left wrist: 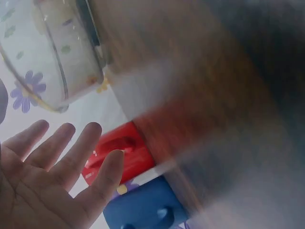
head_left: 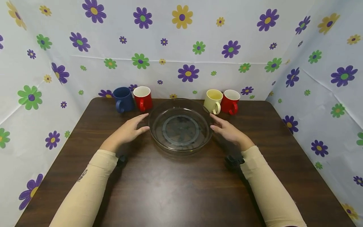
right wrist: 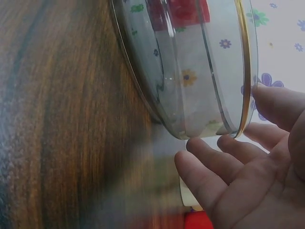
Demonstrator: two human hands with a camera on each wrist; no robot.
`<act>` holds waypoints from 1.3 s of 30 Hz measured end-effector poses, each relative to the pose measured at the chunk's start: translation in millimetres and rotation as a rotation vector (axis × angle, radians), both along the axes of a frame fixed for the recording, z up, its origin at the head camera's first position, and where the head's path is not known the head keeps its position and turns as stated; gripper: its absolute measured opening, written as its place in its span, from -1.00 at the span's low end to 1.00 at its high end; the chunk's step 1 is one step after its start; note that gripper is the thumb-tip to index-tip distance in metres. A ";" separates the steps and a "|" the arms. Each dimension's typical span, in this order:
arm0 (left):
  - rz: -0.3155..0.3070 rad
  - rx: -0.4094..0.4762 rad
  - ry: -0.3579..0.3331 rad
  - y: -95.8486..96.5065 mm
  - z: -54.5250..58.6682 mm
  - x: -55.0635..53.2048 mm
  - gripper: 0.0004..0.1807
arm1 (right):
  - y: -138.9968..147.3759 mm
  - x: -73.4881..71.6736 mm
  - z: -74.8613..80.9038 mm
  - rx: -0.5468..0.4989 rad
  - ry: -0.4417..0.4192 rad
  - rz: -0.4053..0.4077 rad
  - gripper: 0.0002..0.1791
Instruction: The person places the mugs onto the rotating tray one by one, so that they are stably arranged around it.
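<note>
Far left of the glass dish, a beige sleeve (head_left: 82, 192) covers the person's left forearm, with a dark device (head_left: 122, 160) at its wrist. Behind and left of the dish stands a blue mug (head_left: 123, 99), upright, handle turned towards the person. The left hand (head_left: 124, 133) is immediately left of the dish, fingers extended and thumb held apart from them; it has hold of nothing, and the left wrist view shows a gap to the glass. A red mug (head_left: 142, 94) stands upright between the blue mug and the dish, set back from the latter.

The glass dish (head_left: 181, 129), round, clear and brown-tinted, sits upright on the dark wood surface (head_left: 170, 192) between both hands.

Behind the dish to its right is an upright yellow mug (head_left: 212, 98). The right hand (head_left: 231, 132) is at the dish's right side, thumb and fingers spread around its edge without gripping; whether a fingertip touches, I cannot tell. Just beside the yellow mug, farther right of the dish, stands a second red mug (head_left: 229, 100), upright. A second beige sleeve (head_left: 269, 189) covers the right forearm.
</note>
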State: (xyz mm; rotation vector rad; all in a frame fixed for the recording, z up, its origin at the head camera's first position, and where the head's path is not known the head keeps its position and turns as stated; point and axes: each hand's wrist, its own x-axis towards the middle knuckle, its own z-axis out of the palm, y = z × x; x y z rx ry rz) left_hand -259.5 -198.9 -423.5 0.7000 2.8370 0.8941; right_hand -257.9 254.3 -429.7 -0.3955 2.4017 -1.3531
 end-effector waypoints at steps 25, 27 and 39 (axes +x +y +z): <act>0.640 0.298 0.135 -65.6 1.8 -33.0 -0.50 | -3.1 -0.7 -6.3 -0.026 0.017 -0.022 -0.28; 0.647 0.316 0.101 -65.3 0.2 -37.5 -0.50 | -1.8 -0.8 -7.7 -0.025 0.017 -0.024 -0.28; 0.665 0.361 0.000 -63.4 -3.3 -57.8 -0.47 | -2.6 -2.2 -9.8 -0.048 0.020 -0.042 -0.27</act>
